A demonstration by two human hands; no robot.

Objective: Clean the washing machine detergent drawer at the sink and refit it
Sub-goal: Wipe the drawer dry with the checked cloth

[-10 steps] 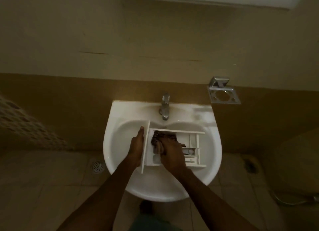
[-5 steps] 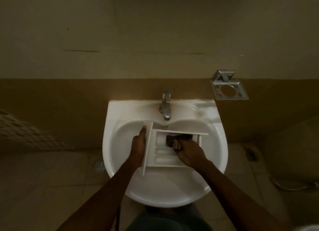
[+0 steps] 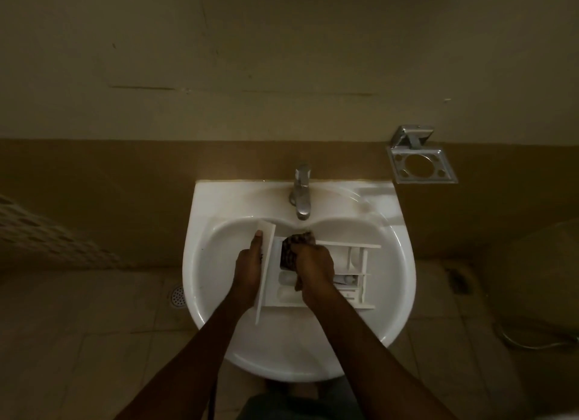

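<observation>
Gripping cloth (image 3: pixel 293 250) near tap (image 3: pixel 301 194), right hand (image 3: pixel 313 266) covering drawer (image 3: pixel 354 263); left hand (image 3: pixel 249 266) seemingly clasping front (image 3: pixel 266 263).

Down into a small, dim bathroom, by all signs a household one. Against the wall, a white ceramic washbasin (image 3: pixel 376 197), with a chrome single-lever tap (image 3: pixel 301 197) at its back edge. Up to the right, fixed to the wall, a metal holder (image 3: pixel 413 134) with a round cut-out. Underfoot, pale floor tiles (image 3: pixel 94 341) and a round floor drain (image 3: pixel 178 295) just left of the basin. Over on the left, small patterned mosaic tiling (image 3: pixel 40 237). Far right, a loop of flexible hose (image 3: pixel 526 346) on the floor. Two-tone wall (image 3: pixel 125 175), brown band low, cream above.
</observation>
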